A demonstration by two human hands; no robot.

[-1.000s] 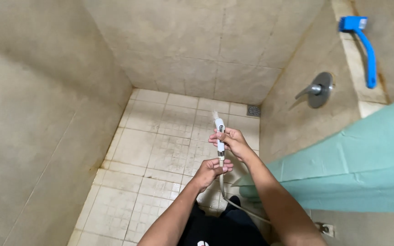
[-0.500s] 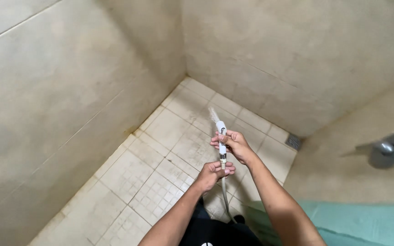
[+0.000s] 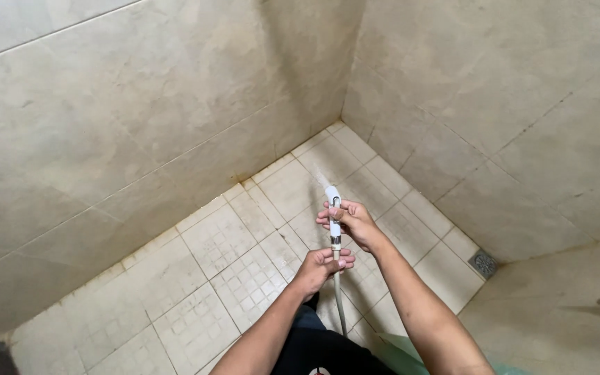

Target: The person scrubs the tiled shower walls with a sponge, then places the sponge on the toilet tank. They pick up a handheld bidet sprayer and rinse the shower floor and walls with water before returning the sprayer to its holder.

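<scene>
Now the right hand (image 3: 353, 223) is wrapping its fingers around the white sprayer (image 3: 332, 212), held out with the nozzle pointing toward the far corner. Just below it, the left hand (image 3: 321, 267) is closing around the hose (image 3: 340, 305) where it joins the handle. Both forearms are stretching forward, close together, above the tiled floor (image 3: 196, 292). A round drain (image 3: 485, 263) is sitting by the right wall (image 3: 508, 118).

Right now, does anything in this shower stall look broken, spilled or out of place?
Nothing stands out. Both hands, left hand and right hand, hold a white spray nozzle on its hose. The floor drain sits in place; tiles look intact.
</scene>
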